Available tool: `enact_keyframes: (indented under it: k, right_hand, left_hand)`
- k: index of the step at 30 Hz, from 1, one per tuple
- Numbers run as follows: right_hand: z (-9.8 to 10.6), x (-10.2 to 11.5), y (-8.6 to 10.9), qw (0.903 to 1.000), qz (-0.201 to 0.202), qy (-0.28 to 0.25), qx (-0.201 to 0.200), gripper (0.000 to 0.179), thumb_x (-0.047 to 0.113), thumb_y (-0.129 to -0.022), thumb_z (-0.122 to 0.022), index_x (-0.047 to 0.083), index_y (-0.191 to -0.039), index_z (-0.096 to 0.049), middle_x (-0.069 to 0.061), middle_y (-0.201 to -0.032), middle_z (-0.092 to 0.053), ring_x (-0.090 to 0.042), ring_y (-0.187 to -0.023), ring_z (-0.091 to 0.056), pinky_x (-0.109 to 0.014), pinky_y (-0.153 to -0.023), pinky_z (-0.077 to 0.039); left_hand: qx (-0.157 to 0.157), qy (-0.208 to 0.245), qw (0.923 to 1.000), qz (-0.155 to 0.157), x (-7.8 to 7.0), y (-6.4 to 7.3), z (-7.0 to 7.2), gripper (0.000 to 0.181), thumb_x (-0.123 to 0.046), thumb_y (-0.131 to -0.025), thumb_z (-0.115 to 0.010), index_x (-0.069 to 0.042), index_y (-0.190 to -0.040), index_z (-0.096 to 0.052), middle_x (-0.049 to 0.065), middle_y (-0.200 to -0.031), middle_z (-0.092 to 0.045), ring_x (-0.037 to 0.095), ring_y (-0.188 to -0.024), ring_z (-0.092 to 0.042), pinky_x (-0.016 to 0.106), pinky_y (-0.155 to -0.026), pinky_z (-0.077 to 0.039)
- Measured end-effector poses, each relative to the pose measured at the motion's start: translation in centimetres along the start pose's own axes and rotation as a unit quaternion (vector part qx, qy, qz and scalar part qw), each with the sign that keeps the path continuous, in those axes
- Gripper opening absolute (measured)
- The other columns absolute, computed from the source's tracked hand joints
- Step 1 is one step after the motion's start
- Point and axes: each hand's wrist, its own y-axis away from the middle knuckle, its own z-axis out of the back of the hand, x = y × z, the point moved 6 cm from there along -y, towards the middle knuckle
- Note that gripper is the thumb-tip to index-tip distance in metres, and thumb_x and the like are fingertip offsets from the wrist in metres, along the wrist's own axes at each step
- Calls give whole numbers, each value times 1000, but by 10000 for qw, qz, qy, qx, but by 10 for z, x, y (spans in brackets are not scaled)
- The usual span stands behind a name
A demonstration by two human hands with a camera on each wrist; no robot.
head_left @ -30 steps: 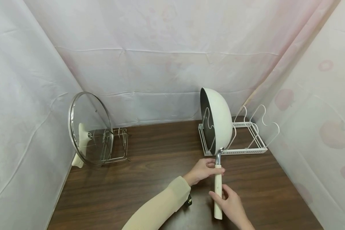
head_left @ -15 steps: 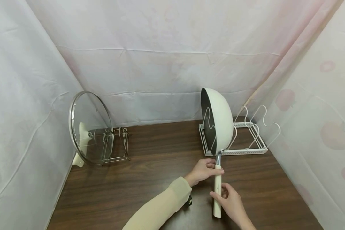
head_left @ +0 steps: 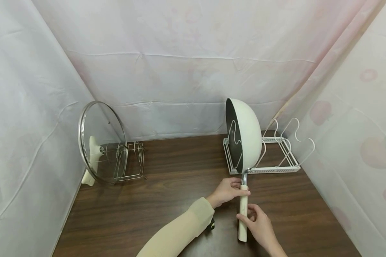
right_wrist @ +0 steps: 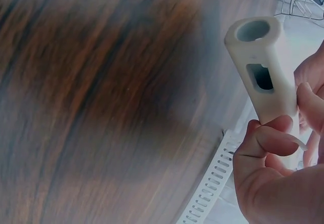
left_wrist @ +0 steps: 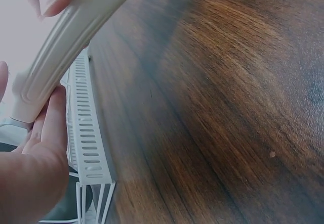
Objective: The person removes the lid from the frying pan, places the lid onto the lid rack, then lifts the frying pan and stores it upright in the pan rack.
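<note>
A white wok (head_left: 249,134) with a dark inside stands on its edge in the left part of a white wire rack (head_left: 273,170), its open side facing left. Its cream handle (head_left: 243,214) points toward me, joined by a short metal neck. My left hand (head_left: 226,192) grips the handle just below that neck, thumb across the top and fingers underneath. Lower down, near the free end, my right hand (head_left: 258,225) pinches the handle between thumb and fingers. The right wrist view shows the hollow handle end (right_wrist: 253,31) and a slot in it, with curled right fingers (right_wrist: 266,143) below.
At the left, a glass lid (head_left: 104,160) with a metal rim and cream knob leans upright in a small wire stand (head_left: 135,176). Several white loops (head_left: 286,150) rise from the rack's right part. Pale curtains (head_left: 186,78) enclose the brown wooden table (head_left: 167,203).
The handle's free end has shifted slightly up and left in the head view, the right hand moving up a little with it. The left hand keeps its grip; lid and rack stay put.
</note>
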Motion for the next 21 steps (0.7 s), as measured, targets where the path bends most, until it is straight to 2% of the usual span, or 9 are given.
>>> enact_keyframes:
  k: [7, 12, 17, 21]
  right_hand:
    - [2, 0, -3, 9999, 64, 120, -48, 47, 25, -88, -83, 1, -123, -64, -7, -98, -73, -3, -70, -54, -19, -60, -45]
    - [4, 1, -4, 9998, 91, 163, -78, 48, 26, -89, -82, 1, -125, -63, -10, -103, -73, -2, -70, -54, -19, -59, -46]
    - [9, 6, -3, 9989, 263, 177, -348, 49, 27, -89, -82, 1, -126, -62, -15, -110, -71, -1, -70, -55, -19, -58, -45]
    - [14, 14, -3, 9960, 554, 205, -674, 51, 26, -89, -83, 0, -126, -61, -16, -110, -69, 2, -68, -54, -19, -58, -45]
  left_hand:
    - [-181, -151, 9997, 68, 3, 0, 3, 48, -22, -83, -87, -6, -125, -70, 2, -103, -80, 5, -90, -71, 22, -83, -57]
    - [-183, -127, 9997, -41, 1, -1, 5, 45, -21, -83, -87, -6, -123, -71, 4, -105, -80, 6, -93, -72, 22, -82, -58]
    - [-162, -130, 9997, -104, 2, -1, 9, 45, -22, -86, -85, -5, -125, -70, 6, -110, -79, 9, -98, -73, 24, -85, -59]
    - [-148, -162, 9997, -132, 3, 0, 15, 54, -24, -88, -83, 0, -133, -64, 7, -115, -78, 13, -104, -74, 27, -90, -59]
